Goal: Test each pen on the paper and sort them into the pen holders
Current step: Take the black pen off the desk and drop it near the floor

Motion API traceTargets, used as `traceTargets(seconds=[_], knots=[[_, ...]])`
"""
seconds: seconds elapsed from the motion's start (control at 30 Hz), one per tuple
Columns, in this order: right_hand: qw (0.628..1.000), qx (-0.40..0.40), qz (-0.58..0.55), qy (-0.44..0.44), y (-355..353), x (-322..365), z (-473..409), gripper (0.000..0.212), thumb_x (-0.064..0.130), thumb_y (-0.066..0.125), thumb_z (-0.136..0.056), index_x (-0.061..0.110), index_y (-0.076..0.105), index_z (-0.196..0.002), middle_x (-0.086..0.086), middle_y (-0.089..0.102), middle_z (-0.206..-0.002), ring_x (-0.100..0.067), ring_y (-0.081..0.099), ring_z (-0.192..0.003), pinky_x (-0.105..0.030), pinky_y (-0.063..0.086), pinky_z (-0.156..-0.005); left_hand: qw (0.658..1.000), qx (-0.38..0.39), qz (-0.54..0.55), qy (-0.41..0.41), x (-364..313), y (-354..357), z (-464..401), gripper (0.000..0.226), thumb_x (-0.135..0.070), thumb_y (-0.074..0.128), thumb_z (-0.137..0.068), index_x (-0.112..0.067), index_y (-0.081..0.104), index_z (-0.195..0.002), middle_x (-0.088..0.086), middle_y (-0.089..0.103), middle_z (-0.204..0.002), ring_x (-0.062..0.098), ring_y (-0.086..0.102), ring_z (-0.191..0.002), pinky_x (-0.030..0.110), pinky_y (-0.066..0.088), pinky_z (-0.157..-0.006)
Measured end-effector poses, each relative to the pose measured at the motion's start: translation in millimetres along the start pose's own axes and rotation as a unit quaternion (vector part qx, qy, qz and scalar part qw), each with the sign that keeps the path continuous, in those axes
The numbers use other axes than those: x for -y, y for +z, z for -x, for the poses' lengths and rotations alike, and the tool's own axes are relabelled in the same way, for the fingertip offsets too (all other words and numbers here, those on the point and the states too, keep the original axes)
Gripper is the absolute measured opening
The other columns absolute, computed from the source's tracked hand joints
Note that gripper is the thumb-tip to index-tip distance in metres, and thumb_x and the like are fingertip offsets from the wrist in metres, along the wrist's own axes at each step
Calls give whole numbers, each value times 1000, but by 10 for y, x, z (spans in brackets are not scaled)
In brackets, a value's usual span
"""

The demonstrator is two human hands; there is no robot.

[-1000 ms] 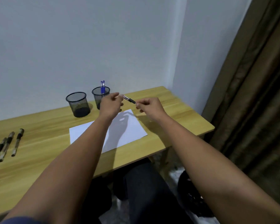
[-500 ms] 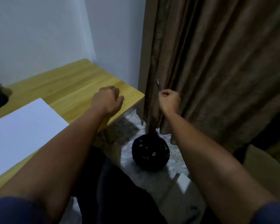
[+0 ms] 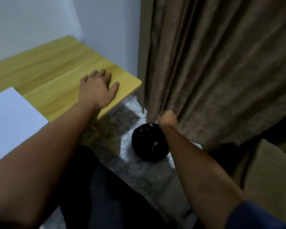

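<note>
Left hand (image 3: 97, 90) flat, fingers spread, on desk (image 3: 56, 63) right of paper (image 3: 12, 119); right hand (image 3: 167, 119) fisted over black bin (image 3: 149, 142), pen unseen, grasp indeterminate; judged discard step, next fetch another pen.

Pretty dim on my feed, everything soft and a bit smeary. The paper (image 3: 12, 123) is the brightest patch, and the floor (image 3: 139, 171) under the table (image 3: 56, 66) sits in shadow.

The bench (image 3: 59, 63) is pale wood-grain with a smooth, faintly satin top. The paper (image 3: 12, 119) on it is matt white. The curtain (image 3: 221, 71) at right is brown cloth, softly textured. The bin bag (image 3: 149, 142) is glossy black plastic. The floor (image 3: 139, 172) looks like mottled stone.
</note>
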State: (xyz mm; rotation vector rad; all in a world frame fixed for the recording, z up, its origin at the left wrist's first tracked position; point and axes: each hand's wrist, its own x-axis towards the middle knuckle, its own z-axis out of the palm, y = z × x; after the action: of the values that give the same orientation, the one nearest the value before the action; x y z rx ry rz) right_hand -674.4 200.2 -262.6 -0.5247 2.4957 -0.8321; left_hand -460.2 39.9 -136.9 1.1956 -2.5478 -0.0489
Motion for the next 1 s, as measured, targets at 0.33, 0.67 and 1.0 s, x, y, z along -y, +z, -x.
traceTargets(seconds=[0.33,0.67,1.0], knots=[[987,-87,-32,-133,-501,869,159,25,32,59,-99,20,80,-105,-10,79,-108,-35,73,-102,-40,61,-82,999,30,-10,-8,-14,-54,7,61,-60,29,-99,-17,54,-135,10,46,-154,36,38,-142,57,32,-113],[923,-39,49,-380,-542,2166,956,20,27,62,-98,15,78,-100,-11,78,-107,-36,70,-104,-37,53,-79,998,-18,-13,-53,274,-830,232,50,-52,52,-95,-19,65,-131,7,64,-132,35,58,-120,46,51,-91],[828,102,38,-550,888,3419,2790,20,30,64,-92,17,79,-93,-8,81,-97,-34,74,-97,-40,60,-81,958,-101,-101,-250,2163,-2221,1975,32,-42,54,-94,-21,70,-112,3,67,-115,31,60,-110,42,51,-81]])
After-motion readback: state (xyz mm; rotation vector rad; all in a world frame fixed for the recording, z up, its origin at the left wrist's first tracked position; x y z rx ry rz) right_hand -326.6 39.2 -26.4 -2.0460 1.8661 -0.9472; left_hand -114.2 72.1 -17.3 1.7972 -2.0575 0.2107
